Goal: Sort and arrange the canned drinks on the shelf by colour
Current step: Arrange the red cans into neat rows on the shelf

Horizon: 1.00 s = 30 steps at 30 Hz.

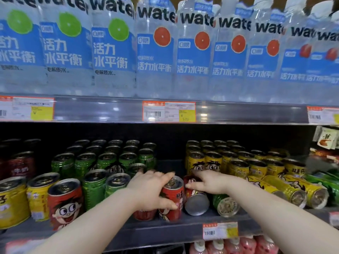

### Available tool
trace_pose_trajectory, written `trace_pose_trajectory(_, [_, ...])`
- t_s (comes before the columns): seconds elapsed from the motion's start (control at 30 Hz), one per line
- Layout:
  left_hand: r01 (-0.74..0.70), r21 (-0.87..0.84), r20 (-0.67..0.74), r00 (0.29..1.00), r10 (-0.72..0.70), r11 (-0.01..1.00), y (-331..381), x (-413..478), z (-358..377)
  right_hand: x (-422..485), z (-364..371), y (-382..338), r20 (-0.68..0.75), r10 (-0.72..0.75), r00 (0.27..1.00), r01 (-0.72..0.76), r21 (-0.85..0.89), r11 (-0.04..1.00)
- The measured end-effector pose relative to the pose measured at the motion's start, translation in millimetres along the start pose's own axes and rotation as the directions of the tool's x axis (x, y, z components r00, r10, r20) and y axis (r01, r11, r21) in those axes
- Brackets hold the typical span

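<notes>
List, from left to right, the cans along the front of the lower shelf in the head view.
Far-left yellow can, second yellow can, upright red can, green can, gripped red can in the left hand, tipped red can under the right hand, tipped green can, tipped yellow cans.

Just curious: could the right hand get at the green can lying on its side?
Probably yes: the green can lies at the front of the shelf, just beneath the right hand, its end uncovered.

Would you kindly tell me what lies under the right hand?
A tipped red can, base toward the camera, beside the upright red can the left hand grips. The right hand covers much of its label; whether it grips is unclear.
</notes>
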State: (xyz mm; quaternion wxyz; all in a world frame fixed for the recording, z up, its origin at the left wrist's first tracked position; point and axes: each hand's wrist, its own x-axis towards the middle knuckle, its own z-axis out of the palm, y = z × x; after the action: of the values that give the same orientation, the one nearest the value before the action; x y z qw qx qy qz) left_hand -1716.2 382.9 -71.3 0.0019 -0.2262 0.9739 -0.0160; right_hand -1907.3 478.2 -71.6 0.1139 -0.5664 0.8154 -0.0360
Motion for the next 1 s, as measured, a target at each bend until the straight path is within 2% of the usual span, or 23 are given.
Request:
trace_pose_trajectory(0.1, [0.016,0.008,-0.013,1.000,-0.016,1.000,-1,0,0,0,3,3,-0.040,-0.141,0.989,0.144,0.114,0.983])
trace_pose_trajectory(0.3, [0.038,0.021,-0.017,0.999,-0.038,0.999,0,-1,1,-19,5,2,-0.273,-0.335,0.902,0.358,0.040,0.933])
trace_pose_trajectory(0.43, [0.066,-0.002,-0.030,0.997,-0.066,0.998,3,-1,1,-29,18,3,-0.473,-0.308,0.826,0.375,0.053,0.925])
trace_pose_trajectory(0.6, [0.141,-0.069,0.032,0.990,-0.139,0.988,13,2,-10,-31,20,6,-0.496,-0.275,0.823,0.437,0.244,0.866])
trace_pose_trajectory(0.67, [0.158,-0.063,0.004,0.987,-0.158,0.985,26,8,-15,-32,12,19,-0.494,-0.246,0.834,0.399,0.232,0.887])
trace_pose_trajectory(0.73, [0.124,-0.069,-0.057,0.990,-0.128,0.990,42,18,-16,-35,1,36,-0.490,-0.169,0.855,0.274,0.151,0.950])
trace_pose_trajectory(0.8, [0.093,-0.070,-0.053,0.994,-0.096,0.993,55,30,-12,-43,-10,51,-0.404,-0.064,0.913,0.056,-0.031,0.998])
trace_pose_trajectory(0.87, [0.093,-0.037,0.001,0.996,-0.093,0.995,61,39,-6,-52,-13,61,-0.254,0.054,0.966,-0.117,-0.240,0.964])
trace_pose_trajectory(0.93, [0.088,-0.012,-0.003,0.996,-0.088,0.996,61,44,0,-57,-6,64,-0.161,0.122,0.979,-0.173,-0.358,0.918])
trace_pose_trajectory(1.0, [0.084,-0.033,-0.059,0.995,-0.086,0.996,59,44,2,-60,2,64,-0.129,0.116,0.985,-0.157,-0.383,0.910])
